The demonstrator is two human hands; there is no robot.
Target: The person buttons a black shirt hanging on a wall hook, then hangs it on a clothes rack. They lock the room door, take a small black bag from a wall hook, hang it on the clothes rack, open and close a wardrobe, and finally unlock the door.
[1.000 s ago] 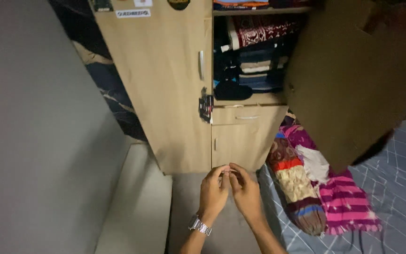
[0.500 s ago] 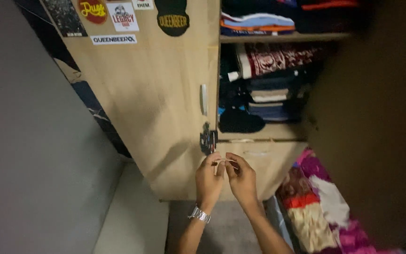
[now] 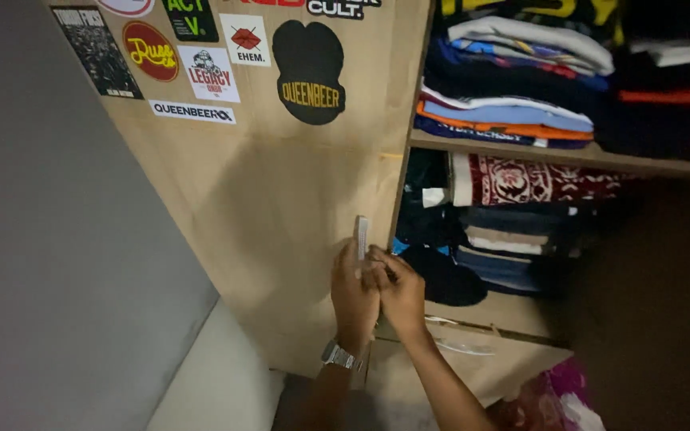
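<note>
My left hand (image 3: 353, 295), with a silver watch (image 3: 337, 355) on its wrist, and my right hand (image 3: 398, 291) are pressed together, fingers curled. They are raised in front of the edge of a light wooden wardrobe door (image 3: 281, 191), just under its silver handle (image 3: 361, 234). Both seem to pinch a small pale thing between the fingertips, but the fingers hide it. The hands' shadow falls on the door.
Stickers (image 3: 309, 72) cover the top of the door. The open side shows shelves of folded clothes (image 3: 521, 96), a red patterned cloth (image 3: 529, 179) and a drawer (image 3: 473, 351) below. A grey wall (image 3: 57, 239) stands left and pink fabric (image 3: 557, 399) lies bottom right.
My view has tilted upward and closer to the wardrobe. Both hands rose together from above the floor to the door's handle, still pinched together.
</note>
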